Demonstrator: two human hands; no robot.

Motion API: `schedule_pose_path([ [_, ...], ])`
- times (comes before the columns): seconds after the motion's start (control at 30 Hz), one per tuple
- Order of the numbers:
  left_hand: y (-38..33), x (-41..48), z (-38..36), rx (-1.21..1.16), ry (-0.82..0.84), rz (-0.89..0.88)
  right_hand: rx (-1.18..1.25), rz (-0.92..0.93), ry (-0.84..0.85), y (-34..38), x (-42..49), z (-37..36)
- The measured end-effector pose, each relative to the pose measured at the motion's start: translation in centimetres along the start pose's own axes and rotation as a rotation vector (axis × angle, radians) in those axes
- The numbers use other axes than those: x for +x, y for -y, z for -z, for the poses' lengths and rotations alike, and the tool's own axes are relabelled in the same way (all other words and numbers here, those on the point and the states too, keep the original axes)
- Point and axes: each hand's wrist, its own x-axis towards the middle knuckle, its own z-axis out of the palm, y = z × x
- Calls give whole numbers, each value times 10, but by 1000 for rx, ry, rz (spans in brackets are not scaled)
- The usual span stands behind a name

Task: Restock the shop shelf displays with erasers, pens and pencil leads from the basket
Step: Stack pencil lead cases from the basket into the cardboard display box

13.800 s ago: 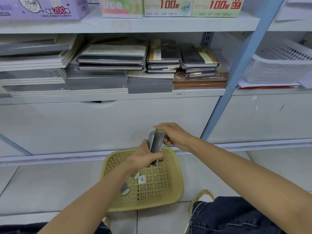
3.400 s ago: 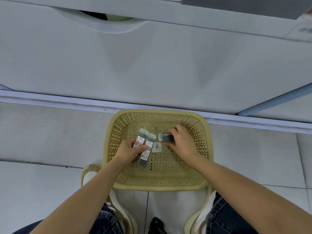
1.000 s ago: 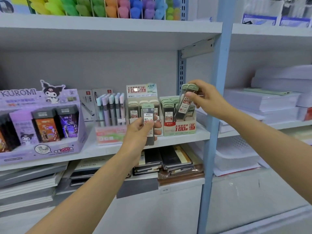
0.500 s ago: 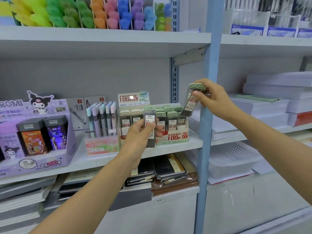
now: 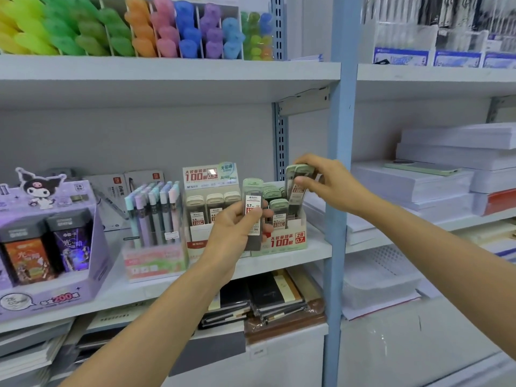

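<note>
The left hand (image 5: 237, 230) hides the lower part of its pencil lead case (image 5: 252, 203) and part of the green display box (image 5: 284, 241) behind it. The right hand (image 5: 331, 185) covers the tops of the green-capped cases (image 5: 296, 181) it holds. There seem to be two, but that is hard to tell. The small print on every label is blurred.

The left hand is raised in front of the shelf (image 5: 279, 263). Its thumb lies on the front of the case and its fingers curl behind, gripping it upright. The right hand reaches in from the right, palm down. It pinches its cases from above, over the back right corner of the green box. Whether they touch the cases standing there cannot be told.

The left hand's case reads "M&G" and "0.7". The green box, at the right end of the shelf, reads "100" and "2B 0.7". The beige box (image 5: 212, 219) just beside it reads "100" and "0.5". The purple box (image 5: 55, 261) near the left end reads "200".
</note>
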Motion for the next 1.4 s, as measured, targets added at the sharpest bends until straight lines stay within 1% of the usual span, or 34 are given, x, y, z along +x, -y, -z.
schedule_pose_path([
  [0.07,0,2,-1,9,10,4,-84,6,29,-2,-1,-5],
  [0.17,3,4,-3,11,21,4,-85,-1,73,-1,-3,-13],
  [0.23,3,4,-4,14,26,2,-133,-22,108,-2,-3,-19],
  [0.33,4,5,-3,0,36,-6,-143,-17,60,-4,-2,-27],
  [0.5,4,3,-4,-6,41,-11,-170,-75,-12,-1,-4,-37],
  [0.63,1,1,-4,16,46,-11,-232,-119,48,1,-6,-38],
  [0.67,0,1,-4,26,45,-11,-224,-117,40,2,-7,-37],
  [0.73,0,0,-5,51,51,-20,-133,-86,-86,8,-9,-31],
  [0.77,1,-1,-6,65,56,-27,-39,-72,-161,12,-10,-28],
  [0.8,1,-1,-7,82,64,-35,91,-65,-197,17,-12,-24],
  [0.83,1,-1,-8,106,73,-48,237,-68,-181,23,-14,-20],
  [0.87,2,-1,-10,137,77,-65,350,-73,-127,29,-17,-17],
  [0.9,3,-1,-12,177,77,-86,403,-70,-64,34,-19,-17],
  [0.97,3,-1,-15,264,74,-122,382,-58,13,40,-23,-17],
  [1.0,4,-1,-17,296,76,-131,355,-57,12,41,-24,-15],
  [1.07,5,-1,-18,333,84,-158,331,-62,-49,40,-24,-6],
  [1.1,6,-1,-17,387,82,-197,321,-69,-103,38,-25,0],
  [1.23,18,-5,-10,871,33,-437,228,-58,-340,27,-29,24],
  [1.3,25,-10,-9,1035,59,-527,120,-15,-382,24,-31,28],
  [1.4,33,-17,-8,1184,91,-629,-4,25,-369,21,-34,20],
])
